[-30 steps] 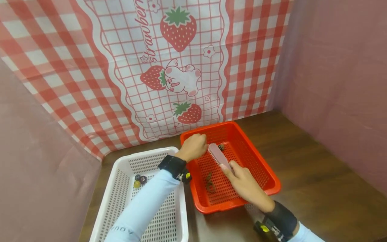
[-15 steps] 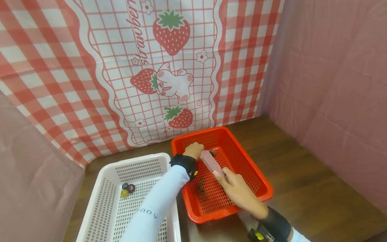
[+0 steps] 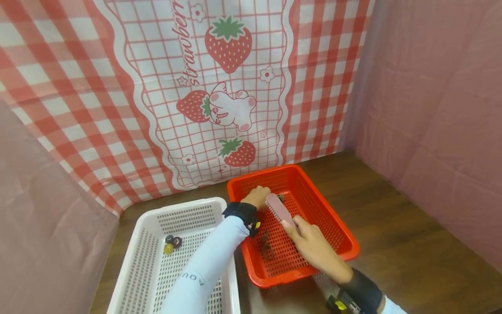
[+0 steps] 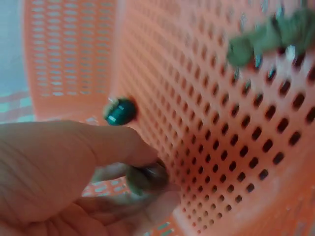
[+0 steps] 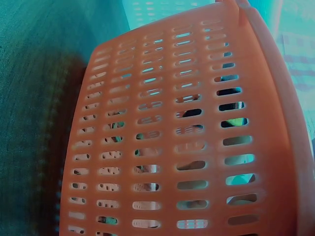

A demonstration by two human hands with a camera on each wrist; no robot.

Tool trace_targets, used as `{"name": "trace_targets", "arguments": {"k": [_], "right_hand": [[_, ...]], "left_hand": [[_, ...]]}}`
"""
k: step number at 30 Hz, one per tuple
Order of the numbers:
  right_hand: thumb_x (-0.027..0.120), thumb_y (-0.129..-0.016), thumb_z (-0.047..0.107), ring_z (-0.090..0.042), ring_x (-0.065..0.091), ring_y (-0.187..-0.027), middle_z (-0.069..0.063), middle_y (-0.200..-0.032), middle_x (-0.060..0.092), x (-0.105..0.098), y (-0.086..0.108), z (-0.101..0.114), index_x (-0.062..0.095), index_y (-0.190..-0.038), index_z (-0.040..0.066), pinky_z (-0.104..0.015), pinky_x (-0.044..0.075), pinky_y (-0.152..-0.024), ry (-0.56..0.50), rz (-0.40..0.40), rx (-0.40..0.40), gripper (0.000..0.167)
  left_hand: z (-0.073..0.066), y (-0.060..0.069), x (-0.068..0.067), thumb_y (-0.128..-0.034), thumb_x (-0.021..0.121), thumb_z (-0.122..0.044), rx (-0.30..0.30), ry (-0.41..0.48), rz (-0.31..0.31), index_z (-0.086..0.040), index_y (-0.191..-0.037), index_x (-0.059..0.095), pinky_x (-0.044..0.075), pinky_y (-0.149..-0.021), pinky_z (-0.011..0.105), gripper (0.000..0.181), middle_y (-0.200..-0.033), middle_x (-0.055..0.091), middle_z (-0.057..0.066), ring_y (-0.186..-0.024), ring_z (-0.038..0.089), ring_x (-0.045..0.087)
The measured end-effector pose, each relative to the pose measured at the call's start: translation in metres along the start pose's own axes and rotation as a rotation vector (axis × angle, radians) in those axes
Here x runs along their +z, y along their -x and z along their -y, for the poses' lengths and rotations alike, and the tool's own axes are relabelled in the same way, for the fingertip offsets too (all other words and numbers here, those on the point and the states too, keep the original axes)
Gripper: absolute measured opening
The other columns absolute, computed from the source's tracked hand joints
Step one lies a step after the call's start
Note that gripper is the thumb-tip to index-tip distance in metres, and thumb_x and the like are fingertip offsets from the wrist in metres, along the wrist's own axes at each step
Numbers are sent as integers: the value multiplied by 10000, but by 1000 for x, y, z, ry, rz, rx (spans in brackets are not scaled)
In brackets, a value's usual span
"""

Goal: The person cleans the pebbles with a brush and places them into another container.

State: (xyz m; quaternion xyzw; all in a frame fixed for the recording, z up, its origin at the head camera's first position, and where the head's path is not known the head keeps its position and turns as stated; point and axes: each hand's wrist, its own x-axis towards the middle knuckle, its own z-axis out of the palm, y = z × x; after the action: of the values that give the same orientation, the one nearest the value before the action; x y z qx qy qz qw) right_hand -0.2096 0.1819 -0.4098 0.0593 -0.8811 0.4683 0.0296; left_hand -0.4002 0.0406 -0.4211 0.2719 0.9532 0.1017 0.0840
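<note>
Left hand (image 4: 64,162) pinching small round piece (image 4: 153,177); right hand (image 3: 313,244) gripping pink brush (image 3: 279,208)
Piece could be slipping into red basket (image 3: 324,207); brush knocking it loose

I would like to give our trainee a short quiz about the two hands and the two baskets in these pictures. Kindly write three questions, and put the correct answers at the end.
1. Which hand grips the long pink bristled brush?
2. True or false: the left hand reaches inside the red perforated plastic basket.
3. In the head view, how many small round shiny pieces show in the white perforated plastic basket?
A) one
B) three
C) six

Key:
1. The right hand.
2. True.
3. B.
</note>
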Motion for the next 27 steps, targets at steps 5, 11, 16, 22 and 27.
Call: {"name": "trace_targets", "arguments": {"k": [5, 11, 16, 22, 27], "right_hand": [[531, -1077, 428, -114, 456, -544, 5, -674, 471, -2, -3, -2, 571, -1051, 87, -241, 377, -494, -32, -28, -4, 344], [499, -1084, 460, -239, 567, -577, -47, -664, 501, -6, 1, -5, 541, -983, 74, -290, 462, -510, -100, -109, 33, 401], [441, -1091, 506, -188, 501, -586, -21, -693, 427, -10, 4, -6, 525, -1003, 67, -278, 402, -510, -72, -141, 71, 455], [450, -1091, 495, -240, 607, -619, -59, -693, 517, -11, 5, -3, 523, -1050, 66, -316, 511, -546, -96, -88, 74, 437], [482, -1083, 483, -181, 527, -578, -38, -681, 501, -7, 7, 1, 532, -1065, 73, -282, 458, -520, -105, -10, 65, 413]], "left_hand": [[-14, 22, -22, -987, 640, -133, 182, 46, -151, 14, -1089, 651, 566, -850, 414, 179, -1038, 685, 169, -1021, 339, 668], [-31, 59, -48, -876, 727, -3, 241, 324, -224, -6, -984, 716, 543, -783, 311, 109, -926, 699, 87, -861, 204, 640], [-34, 99, -46, -988, 721, -179, 62, 887, -67, -33, -1174, 727, 585, -840, 351, 237, -987, 719, 52, -860, 175, 685], [-34, 129, -25, -1022, 652, -117, -46, 1418, -11, 66, -1267, 669, 550, -981, 402, 306, -1065, 700, 102, -888, 169, 685], [-32, 133, -10, -1022, 622, -34, 12, 1518, -38, 101, -1296, 643, 561, -948, 334, 306, -1137, 711, 168, -862, 121, 685]]}}
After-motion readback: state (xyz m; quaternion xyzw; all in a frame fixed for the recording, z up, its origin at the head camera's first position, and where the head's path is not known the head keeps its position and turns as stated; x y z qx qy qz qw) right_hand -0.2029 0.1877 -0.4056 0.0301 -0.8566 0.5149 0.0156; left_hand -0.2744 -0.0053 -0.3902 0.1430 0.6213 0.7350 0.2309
